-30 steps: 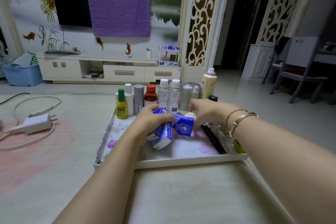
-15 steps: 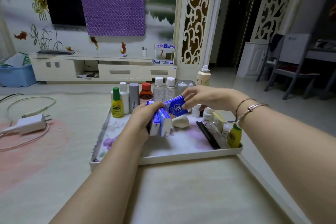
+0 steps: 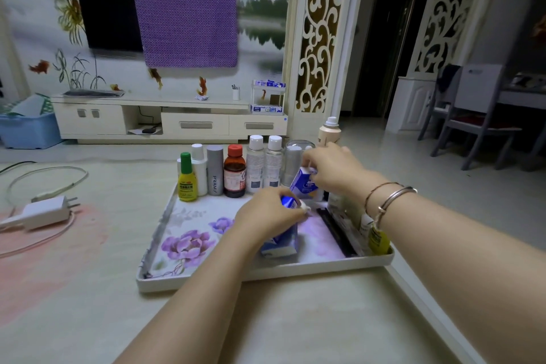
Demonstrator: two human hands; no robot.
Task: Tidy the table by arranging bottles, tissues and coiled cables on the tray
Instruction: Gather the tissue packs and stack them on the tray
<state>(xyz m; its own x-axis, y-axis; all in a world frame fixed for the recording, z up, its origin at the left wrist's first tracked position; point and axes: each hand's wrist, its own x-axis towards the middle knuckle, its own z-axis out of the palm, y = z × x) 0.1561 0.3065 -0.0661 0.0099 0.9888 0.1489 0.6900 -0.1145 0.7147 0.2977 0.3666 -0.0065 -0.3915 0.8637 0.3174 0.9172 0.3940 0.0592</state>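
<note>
A white tray (image 3: 266,273) with purple flowers printed on it sits on the table in front of me. Along its far edge stands a row of bottles (image 3: 235,171). My left hand (image 3: 269,213) presses down on blue-and-white tissue packs (image 3: 280,242) resting on the tray floor. My right hand (image 3: 331,168) holds another blue tissue pack (image 3: 304,185) tilted, just in front of the right end of the bottle row. A small yellow bottle (image 3: 376,241) and other small items lie along the tray's right side, partly hidden by my right wrist.
A white charger (image 3: 44,211) with its loose cable (image 3: 47,177) lies on the table to the left of the tray. A tall beige spray bottle (image 3: 329,133) stands behind the tray's far right corner. The table's right edge runs close to the tray.
My right hand carried its tissue pack farther back and right, toward the bottles. My left hand lowered its tissue packs onto the tray floor.
</note>
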